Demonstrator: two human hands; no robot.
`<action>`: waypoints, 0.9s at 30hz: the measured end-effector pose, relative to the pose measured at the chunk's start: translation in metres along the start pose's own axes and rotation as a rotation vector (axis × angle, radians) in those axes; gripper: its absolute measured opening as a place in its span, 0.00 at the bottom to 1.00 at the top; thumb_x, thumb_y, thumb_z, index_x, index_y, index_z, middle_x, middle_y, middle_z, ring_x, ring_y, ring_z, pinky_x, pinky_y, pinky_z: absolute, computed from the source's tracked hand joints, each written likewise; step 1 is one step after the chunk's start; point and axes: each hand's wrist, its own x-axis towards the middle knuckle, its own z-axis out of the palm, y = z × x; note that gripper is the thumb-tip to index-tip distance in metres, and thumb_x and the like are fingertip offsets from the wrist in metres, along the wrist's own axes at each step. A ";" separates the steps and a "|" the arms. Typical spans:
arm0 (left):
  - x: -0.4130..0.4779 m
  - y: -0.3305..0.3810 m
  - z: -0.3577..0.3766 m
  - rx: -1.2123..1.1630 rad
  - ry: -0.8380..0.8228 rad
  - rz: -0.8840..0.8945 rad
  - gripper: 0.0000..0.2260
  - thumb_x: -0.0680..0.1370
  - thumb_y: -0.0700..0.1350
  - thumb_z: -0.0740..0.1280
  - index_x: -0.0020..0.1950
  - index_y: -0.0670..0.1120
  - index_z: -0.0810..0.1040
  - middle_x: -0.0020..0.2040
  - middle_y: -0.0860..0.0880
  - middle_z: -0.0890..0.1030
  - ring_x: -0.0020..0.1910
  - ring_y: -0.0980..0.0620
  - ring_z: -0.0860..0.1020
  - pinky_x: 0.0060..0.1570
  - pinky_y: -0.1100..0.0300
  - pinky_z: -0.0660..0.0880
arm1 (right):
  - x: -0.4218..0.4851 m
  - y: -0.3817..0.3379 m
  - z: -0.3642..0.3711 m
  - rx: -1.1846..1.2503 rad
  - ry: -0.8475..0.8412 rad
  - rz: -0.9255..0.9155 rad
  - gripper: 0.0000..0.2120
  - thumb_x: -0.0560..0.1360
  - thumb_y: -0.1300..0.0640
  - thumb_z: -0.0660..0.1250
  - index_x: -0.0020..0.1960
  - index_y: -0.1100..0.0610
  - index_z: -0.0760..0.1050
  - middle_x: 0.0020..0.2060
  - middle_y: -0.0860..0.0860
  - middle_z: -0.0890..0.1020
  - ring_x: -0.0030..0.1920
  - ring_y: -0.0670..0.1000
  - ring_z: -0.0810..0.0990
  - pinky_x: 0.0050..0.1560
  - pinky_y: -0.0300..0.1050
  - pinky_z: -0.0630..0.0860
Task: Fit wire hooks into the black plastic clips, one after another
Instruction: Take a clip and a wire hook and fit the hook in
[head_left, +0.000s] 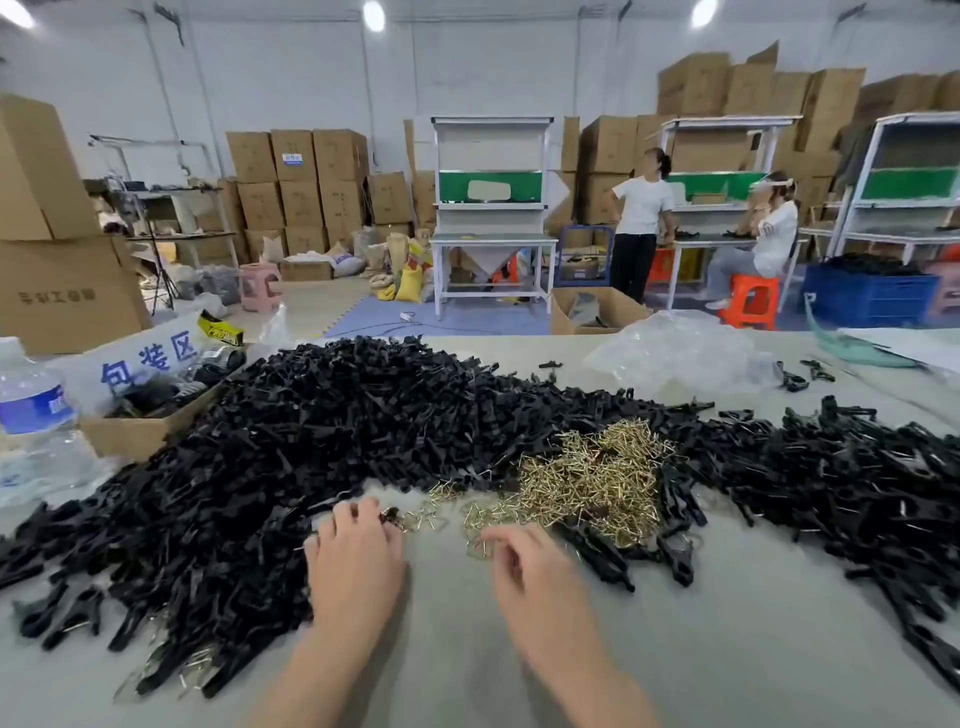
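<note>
The desk (727, 649) carries 1 broad heap of black plastic clips (337, 441), with a brass pile of wire hooks (597, 483) against its near edge. The left hand (356, 564) rests palm down beside the clips, grip relaxed. The right hand (527, 569) has a narrow grip, fingertips on stray hooks; whether 1 is held cannot be told.

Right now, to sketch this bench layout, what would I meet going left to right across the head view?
Water bottle, cardboard box, left hand, right hand, clear plastic bag. Black clips and wire hooks overlap these, so left out.
</note>
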 end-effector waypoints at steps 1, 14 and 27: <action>0.007 0.000 0.004 -0.006 0.007 0.002 0.12 0.68 0.38 0.77 0.48 0.36 0.82 0.41 0.36 0.81 0.41 0.35 0.80 0.42 0.43 0.76 | 0.010 0.004 0.003 -0.123 0.018 -0.019 0.11 0.84 0.50 0.59 0.64 0.43 0.74 0.52 0.39 0.72 0.44 0.42 0.73 0.42 0.34 0.68; 0.034 0.003 0.019 -0.177 -0.071 0.154 0.12 0.83 0.50 0.62 0.64 0.50 0.79 0.57 0.50 0.79 0.58 0.46 0.75 0.60 0.53 0.70 | 0.067 0.038 0.031 -0.255 -0.043 -0.094 0.14 0.84 0.45 0.55 0.68 0.41 0.70 0.53 0.38 0.73 0.47 0.40 0.75 0.41 0.33 0.72; 0.024 0.022 0.020 -0.614 0.018 0.098 0.10 0.80 0.47 0.67 0.60 0.56 0.79 0.50 0.64 0.73 0.49 0.61 0.75 0.49 0.70 0.69 | 0.073 0.042 0.011 0.676 -0.121 0.204 0.18 0.79 0.57 0.70 0.56 0.33 0.78 0.49 0.37 0.83 0.49 0.42 0.84 0.52 0.37 0.79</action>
